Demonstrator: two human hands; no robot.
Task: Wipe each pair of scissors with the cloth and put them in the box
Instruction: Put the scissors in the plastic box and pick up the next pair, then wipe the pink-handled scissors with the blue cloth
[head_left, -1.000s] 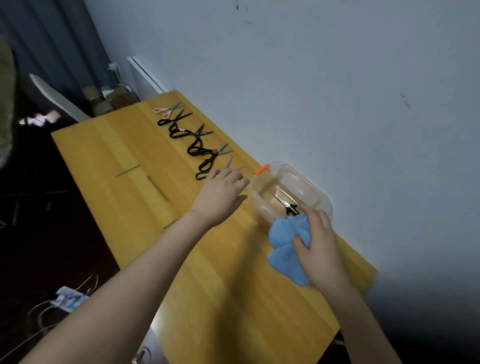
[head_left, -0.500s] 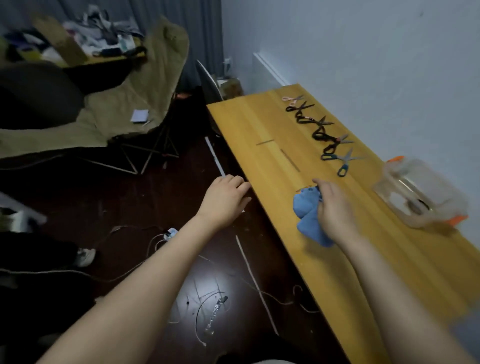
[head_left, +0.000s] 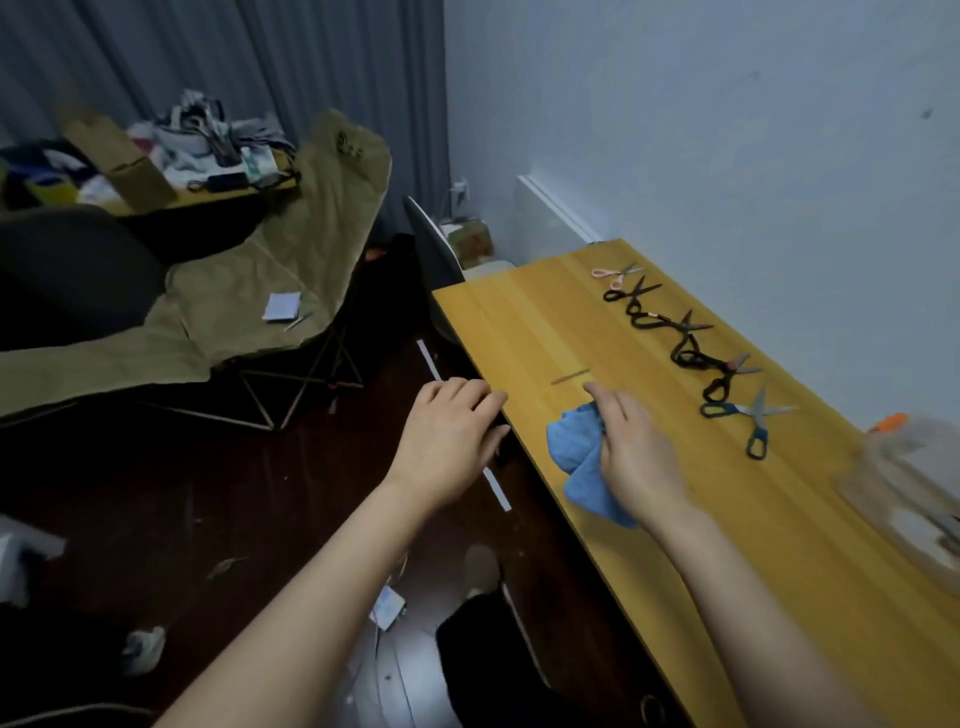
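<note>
Six pairs of scissors (head_left: 730, 365) can be counted in a row along the wall-side edge of the table (head_left: 519, 322), though the black ones overlap: one pink pair (head_left: 615, 272) at the far end, four black, and one blue-handled pair (head_left: 748, 414) at the near end. One cloth and one box are seen. The clear box (head_left: 914, 478), fitted with an orange clip (head_left: 889, 422), is set at the same edge, near the blue-handled pair on its near side. It is blurred, and its contents cannot be made out. The blue cloth (head_left: 576, 452) is grasped by the right hand (head_left: 636, 457), fingers curled round it, near the table's open long edge. The left hand (head_left: 447, 441) is held at that edge, fingers loosely bent and nothing in them. A second earlier the cloth was held at the rim of the box, in which one pair of scissors was lying, and the left hand was beside the blue-handled pair. Both hands are now drawn back across the table.
</note>
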